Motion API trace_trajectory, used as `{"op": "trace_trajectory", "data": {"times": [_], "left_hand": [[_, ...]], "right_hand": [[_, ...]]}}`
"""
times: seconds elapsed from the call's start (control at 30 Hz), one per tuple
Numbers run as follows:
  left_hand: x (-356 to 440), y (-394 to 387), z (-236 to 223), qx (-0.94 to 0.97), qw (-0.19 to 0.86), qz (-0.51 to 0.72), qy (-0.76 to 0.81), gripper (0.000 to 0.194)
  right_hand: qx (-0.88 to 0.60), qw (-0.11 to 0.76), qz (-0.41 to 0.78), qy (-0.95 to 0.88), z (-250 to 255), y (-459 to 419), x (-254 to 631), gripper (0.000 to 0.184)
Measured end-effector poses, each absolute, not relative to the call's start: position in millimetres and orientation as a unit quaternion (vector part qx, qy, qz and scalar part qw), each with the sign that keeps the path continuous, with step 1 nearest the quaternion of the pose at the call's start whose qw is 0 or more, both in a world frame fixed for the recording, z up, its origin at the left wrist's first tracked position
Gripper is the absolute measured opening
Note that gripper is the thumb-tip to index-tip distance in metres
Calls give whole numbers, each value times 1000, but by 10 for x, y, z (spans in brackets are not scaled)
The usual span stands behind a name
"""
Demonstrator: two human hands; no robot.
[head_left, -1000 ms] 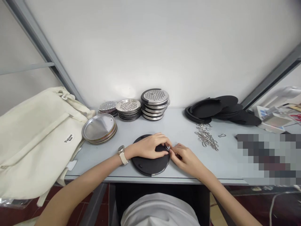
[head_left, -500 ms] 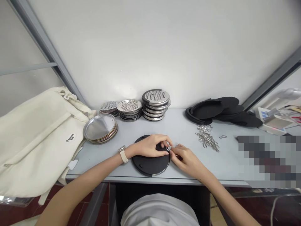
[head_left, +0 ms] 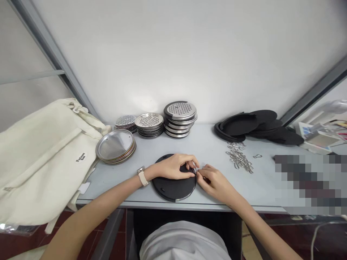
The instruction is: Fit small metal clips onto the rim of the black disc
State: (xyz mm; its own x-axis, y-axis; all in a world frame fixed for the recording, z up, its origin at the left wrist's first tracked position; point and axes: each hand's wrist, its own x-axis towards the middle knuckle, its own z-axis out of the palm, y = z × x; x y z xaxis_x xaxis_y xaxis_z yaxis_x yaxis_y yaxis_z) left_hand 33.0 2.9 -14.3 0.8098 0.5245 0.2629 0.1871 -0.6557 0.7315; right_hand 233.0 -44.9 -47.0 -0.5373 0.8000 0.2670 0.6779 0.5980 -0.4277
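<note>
A round black disc (head_left: 173, 186) with a metal rim lies flat on the grey table (head_left: 206, 148) in front of me. My left hand (head_left: 173, 167), with a watch on the wrist, rests on the disc's top and its fingers curl over the right edge. My right hand (head_left: 213, 180) pinches a small metal ring (head_left: 194, 170) against that same edge. The fingertips of both hands meet there and partly hide the ring.
Stacks of perforated metal discs (head_left: 179, 119) and plain metal plates (head_left: 115, 146) stand at the back left. Black discs (head_left: 252, 124) are piled at the back right, with a heap of metal rings (head_left: 240, 159) before them. A cream fabric bag (head_left: 40, 159) hangs off the left edge.
Both hands stay at the disc's right edge; the fingers have shifted slightly around the small ring. The disc has not moved.
</note>
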Motion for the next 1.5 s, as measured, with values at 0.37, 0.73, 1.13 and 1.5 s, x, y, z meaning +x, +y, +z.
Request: {"op": "trace_trajectory", "data": {"times": [0.37,0.73,1.13,1.5], "left_hand": [[334,22,-134,873,373,236,207,25],[331,5,-135,887,345,234,200,25],[333,41,-145,905,276,240,218,19],[295,-37,-131,902,158,216,339,11]], "right_hand": [[-425,228,98,-871,-516,-426,2326,32],[-397,236,-22,-887,-586,-457,2313,33],[-377,265,-60,-885,-571,-483,2302,34],[-504,288,73,-811,-543,-436,2343,28]]}}
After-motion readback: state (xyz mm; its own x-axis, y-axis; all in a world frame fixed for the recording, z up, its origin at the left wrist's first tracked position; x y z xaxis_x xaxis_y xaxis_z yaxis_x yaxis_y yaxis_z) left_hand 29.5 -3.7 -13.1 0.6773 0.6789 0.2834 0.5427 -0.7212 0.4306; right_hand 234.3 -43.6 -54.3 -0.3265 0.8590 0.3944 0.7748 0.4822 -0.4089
